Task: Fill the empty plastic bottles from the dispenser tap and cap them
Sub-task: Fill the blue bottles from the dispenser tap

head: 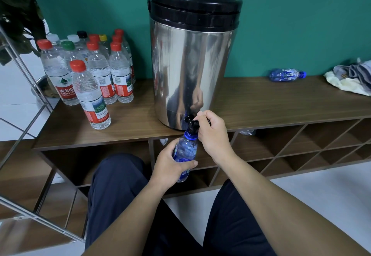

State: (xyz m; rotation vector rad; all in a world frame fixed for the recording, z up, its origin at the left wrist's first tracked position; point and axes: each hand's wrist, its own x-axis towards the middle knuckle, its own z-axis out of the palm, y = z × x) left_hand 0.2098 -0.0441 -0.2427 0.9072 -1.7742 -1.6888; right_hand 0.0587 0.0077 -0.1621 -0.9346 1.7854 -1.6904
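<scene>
A tall steel dispenser [190, 71] with a black lid stands on the wooden shelf top [271, 103]. Its black tap [192, 124] juts over the front edge. My left hand [172, 165] grips a small blue-tinted bottle [185, 149], uncapped, with its mouth right under the tap. My right hand [212, 135] is closed on the tap lever. Another blue bottle [287, 74], capped, lies on its side at the back right of the shelf.
Several capped clear bottles [90, 75] with red labels stand grouped on the shelf's left end. Folded cloths [351, 79] lie at the far right. Open cubbyholes run under the shelf top. A mirror frame leans at the left. My knees are below.
</scene>
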